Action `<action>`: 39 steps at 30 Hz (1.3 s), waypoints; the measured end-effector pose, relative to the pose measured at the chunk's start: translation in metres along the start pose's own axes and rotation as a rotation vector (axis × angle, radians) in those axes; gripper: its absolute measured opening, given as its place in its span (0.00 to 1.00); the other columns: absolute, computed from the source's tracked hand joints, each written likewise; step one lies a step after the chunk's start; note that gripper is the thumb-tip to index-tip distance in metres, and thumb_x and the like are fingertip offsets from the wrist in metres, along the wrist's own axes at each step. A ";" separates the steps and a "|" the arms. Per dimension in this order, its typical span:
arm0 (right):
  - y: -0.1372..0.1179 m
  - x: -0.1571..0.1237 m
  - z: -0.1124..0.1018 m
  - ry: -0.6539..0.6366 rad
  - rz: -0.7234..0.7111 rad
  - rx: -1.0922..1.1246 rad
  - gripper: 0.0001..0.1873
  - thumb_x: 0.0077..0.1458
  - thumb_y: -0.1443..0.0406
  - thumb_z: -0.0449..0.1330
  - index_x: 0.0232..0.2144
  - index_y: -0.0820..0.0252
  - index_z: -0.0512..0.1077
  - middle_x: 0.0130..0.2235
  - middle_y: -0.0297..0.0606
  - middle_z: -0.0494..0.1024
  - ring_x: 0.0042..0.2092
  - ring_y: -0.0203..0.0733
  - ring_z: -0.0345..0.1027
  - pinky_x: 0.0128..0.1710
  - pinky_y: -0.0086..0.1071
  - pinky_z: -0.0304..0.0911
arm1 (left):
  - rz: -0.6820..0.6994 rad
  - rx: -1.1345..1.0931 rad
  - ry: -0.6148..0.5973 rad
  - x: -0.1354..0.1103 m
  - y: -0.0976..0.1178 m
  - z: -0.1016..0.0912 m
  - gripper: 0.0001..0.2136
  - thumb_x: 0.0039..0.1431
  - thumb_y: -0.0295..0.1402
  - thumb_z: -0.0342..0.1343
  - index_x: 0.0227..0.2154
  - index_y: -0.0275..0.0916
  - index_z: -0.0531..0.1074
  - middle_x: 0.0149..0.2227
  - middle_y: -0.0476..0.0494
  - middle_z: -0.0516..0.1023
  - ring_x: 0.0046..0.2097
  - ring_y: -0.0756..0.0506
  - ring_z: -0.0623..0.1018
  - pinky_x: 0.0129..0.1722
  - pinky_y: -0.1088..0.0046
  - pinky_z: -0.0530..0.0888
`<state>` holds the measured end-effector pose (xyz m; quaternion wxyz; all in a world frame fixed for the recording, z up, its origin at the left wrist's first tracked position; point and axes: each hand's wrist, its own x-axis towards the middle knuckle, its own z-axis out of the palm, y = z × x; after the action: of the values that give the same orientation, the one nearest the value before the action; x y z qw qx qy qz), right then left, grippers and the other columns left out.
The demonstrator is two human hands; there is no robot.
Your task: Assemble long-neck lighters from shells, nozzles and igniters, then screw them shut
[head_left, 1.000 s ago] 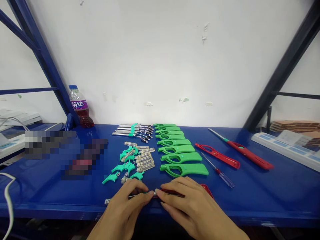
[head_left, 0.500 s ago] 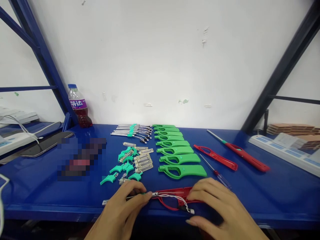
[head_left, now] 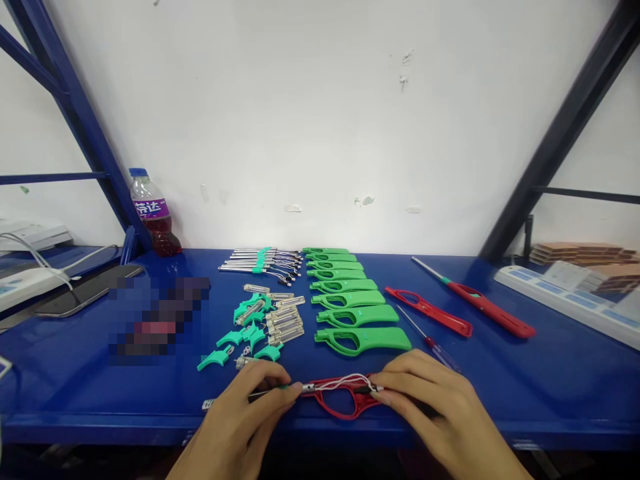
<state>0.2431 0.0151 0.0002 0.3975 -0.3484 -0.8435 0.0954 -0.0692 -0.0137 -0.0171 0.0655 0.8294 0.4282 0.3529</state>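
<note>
A red lighter handle shell (head_left: 345, 400) lies at the near edge of the blue table (head_left: 500, 393). My left hand (head_left: 245, 417) pinches the thin metal tube (head_left: 260, 395) that sticks out of its left end. My right hand (head_left: 440, 407) pinches the small end piece of the white wire (head_left: 345, 381), holding it against the shell's right part. The wire arcs over the shell between both hands.
Behind lie a row of green handle shells (head_left: 350, 297), metal tubes (head_left: 260, 261), teal triggers and small clear parts (head_left: 260, 323), a red shell (head_left: 430, 311), a finished red lighter (head_left: 480, 305), a screwdriver (head_left: 430, 341), a bottle (head_left: 150, 213), a power strip (head_left: 565, 297).
My right hand slid right off the red shell, baring it and the white wire, then pinched the wire's end and drew it up onto the shell. Left hand stayed on the tube.
</note>
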 end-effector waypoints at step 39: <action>0.004 -0.008 0.006 -0.022 0.001 -0.034 0.07 0.72 0.61 0.64 0.45 0.48 0.83 0.40 0.33 0.87 0.39 0.41 0.83 0.39 0.29 0.78 | -0.067 0.267 0.217 0.017 -0.021 -0.061 0.12 0.75 0.42 0.58 0.41 0.46 0.84 0.41 0.46 0.84 0.42 0.44 0.83 0.42 0.72 0.79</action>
<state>0.2442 0.0134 -0.0101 0.3820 -0.3543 -0.8493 0.0851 -0.1155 0.0001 0.0285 -0.0801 0.7730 0.5032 0.3779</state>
